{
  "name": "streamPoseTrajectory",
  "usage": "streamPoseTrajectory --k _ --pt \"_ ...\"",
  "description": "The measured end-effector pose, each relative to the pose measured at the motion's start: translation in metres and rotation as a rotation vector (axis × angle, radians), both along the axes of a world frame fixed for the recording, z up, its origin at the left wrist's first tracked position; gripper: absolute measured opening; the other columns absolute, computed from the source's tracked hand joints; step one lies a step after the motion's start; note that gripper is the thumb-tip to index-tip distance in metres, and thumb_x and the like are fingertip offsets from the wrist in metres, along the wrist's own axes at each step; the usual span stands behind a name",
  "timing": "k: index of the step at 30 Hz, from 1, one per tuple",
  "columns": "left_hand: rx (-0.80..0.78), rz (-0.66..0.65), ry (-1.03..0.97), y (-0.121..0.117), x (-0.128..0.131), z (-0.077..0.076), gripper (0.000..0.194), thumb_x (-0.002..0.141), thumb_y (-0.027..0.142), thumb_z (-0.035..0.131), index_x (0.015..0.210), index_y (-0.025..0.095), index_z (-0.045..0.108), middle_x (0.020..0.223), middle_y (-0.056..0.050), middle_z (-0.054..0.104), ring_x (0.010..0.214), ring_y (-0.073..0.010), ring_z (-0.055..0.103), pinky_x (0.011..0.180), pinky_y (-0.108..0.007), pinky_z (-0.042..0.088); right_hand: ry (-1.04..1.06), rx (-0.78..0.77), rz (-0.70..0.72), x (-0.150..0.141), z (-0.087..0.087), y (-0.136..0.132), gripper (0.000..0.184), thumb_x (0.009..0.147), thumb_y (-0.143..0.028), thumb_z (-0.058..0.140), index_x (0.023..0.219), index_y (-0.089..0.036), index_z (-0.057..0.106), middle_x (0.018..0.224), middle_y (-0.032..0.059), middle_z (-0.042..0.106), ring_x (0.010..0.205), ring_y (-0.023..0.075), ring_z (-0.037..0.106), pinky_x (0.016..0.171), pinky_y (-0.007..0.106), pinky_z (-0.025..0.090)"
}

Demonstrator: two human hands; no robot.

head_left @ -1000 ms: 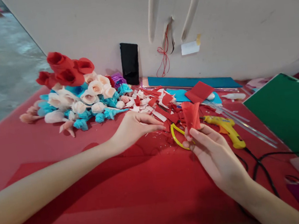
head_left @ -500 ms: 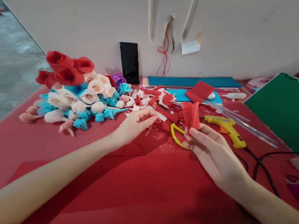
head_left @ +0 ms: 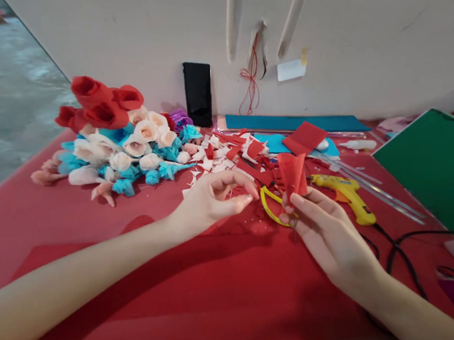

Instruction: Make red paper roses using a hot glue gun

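My right hand [head_left: 321, 219] pinches a red crepe-paper flower [head_left: 292, 171] near its base. The paper flares upward, and a thin stem shows below the fingers. My left hand [head_left: 218, 200] is just left of the flower, apart from it. Its thumb and forefinger curve together at the tips; anything between them is too small to make out. Yellow-handled scissors [head_left: 270, 206] lie partly hidden behind my right hand. To the right of the flower rests a yellow glue gun [head_left: 347, 192]. Red and white paper scraps [head_left: 229, 151] are heaped behind my left hand.
Finished paper flowers [head_left: 127, 142] are piled at the back left. A black phone [head_left: 198, 94] leans on the wall. A green board [head_left: 433, 170], clear sticks [head_left: 384, 199] and a black cable [head_left: 403, 268] are on the right. Red sheet material [head_left: 164, 306] covers the front.
My left hand has moved right and slightly down, from the scraps towards the flower. The right hand keeps its grip on the flower, almost unmoved.
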State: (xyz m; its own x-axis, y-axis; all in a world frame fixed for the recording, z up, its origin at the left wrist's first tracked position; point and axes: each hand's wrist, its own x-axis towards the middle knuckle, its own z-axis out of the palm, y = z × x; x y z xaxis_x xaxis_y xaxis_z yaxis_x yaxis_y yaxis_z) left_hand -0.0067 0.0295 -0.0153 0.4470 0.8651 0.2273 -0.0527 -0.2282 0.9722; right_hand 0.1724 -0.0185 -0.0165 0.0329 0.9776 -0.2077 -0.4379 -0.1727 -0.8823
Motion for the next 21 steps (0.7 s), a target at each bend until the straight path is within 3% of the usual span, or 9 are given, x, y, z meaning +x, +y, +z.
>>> streamPoseTrajectory --k 6,13,21 --pt "-0.041 -0.022 -0.070 -0.007 0.003 0.003 0.009 0.070 0.012 0.061 0.065 0.017 0.056 0.071 0.000 0.058 0.075 -0.0120 0.055 0.071 -0.024 0.045 -0.029 0.014 0.014 0.001 0.000 0.000 0.006 0.069 -0.024 0.071 0.071 -0.025 0.065 0.071 -0.0028 0.058 0.059 0.0081 0.053 0.059 0.021 0.046" --pt "-0.067 0.011 -0.053 -0.008 0.004 0.004 0.005 0.068 0.014 0.065 0.071 0.018 0.065 0.077 0.000 0.064 0.082 -0.0123 0.058 0.078 -0.023 0.046 -0.001 0.005 0.008 0.000 0.001 0.000 0.006 0.069 -0.022 0.071 0.070 -0.024 0.065 0.071 -0.0029 0.058 0.059 0.0070 0.054 0.059 0.019 0.046" --pt "-0.064 0.177 0.094 0.006 -0.001 -0.003 0.010 0.067 0.025 0.070 0.070 0.016 0.066 0.074 0.000 0.066 0.072 -0.0117 0.059 0.072 -0.023 0.047 -0.006 0.021 0.013 0.000 0.000 0.001 0.006 0.069 -0.022 0.070 0.071 -0.023 0.065 0.071 -0.0036 0.060 0.060 0.0072 0.054 0.061 0.020 0.046"
